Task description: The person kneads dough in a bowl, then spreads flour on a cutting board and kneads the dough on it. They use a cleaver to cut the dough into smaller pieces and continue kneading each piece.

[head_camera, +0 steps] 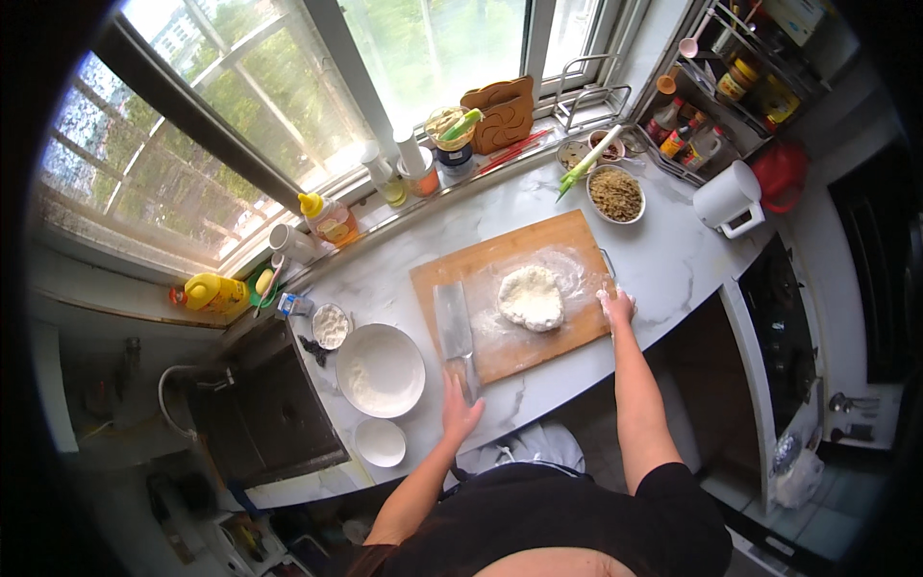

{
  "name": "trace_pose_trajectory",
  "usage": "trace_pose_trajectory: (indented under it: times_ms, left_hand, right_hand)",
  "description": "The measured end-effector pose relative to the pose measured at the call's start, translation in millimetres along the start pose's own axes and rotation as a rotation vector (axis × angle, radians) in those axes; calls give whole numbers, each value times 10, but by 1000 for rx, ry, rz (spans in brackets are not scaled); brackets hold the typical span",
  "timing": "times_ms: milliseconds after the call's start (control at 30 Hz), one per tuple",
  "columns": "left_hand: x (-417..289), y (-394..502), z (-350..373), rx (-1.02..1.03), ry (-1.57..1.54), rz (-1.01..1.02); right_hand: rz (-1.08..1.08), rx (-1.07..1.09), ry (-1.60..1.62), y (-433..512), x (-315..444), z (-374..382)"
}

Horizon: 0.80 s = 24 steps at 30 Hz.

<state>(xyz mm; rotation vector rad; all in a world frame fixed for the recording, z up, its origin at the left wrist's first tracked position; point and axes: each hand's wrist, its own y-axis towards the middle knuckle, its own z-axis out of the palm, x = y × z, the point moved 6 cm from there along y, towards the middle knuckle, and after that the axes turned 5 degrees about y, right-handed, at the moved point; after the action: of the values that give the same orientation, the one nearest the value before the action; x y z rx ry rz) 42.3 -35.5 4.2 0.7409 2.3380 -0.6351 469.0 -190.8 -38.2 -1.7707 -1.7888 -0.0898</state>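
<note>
A round, rough-surfaced lump of dough (531,298) rests on a flour-dusted wooden cutting board (570,234). Along the board's left side lies a cleaver (453,321), its broad blade flat and its handle pointing towards me. My left hand (459,415) is at that handle with thumb and fingers apart; whether it bears on the handle is hard to see. At the board's right edge is my right hand (619,306), with white flour or dough on its fingers. Its fingertips are partly hidden, so I cannot tell whether they grip the edge.
Left of the board stand a large white bowl (381,371) with flour inside, a small white bowl (380,443) and a bowl of flour (332,326). A dark sink (267,411) lies beyond. A filling bowl (615,195), scallion (588,164) and white pitcher (728,198) stand at back right.
</note>
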Motion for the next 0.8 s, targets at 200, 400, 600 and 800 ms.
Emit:
trace_pose_trajectory:
  times_ms: [200,400,600,800]
  left_hand:
    - [-85,266,56,-136,28,-185]
    - [-148,623,-12,-365,-10,-390]
    - [-44,960,-232,-443,-53,-528]
    - [25,1192,-410,-449,-23,-547]
  right_hand:
    - [-80,57,-63,225,509,86]
    - [-196,150,-112,438,1042,214]
    - [-303,239,-74,458,1430,339]
    - [-324,252,-98,347,1505,355]
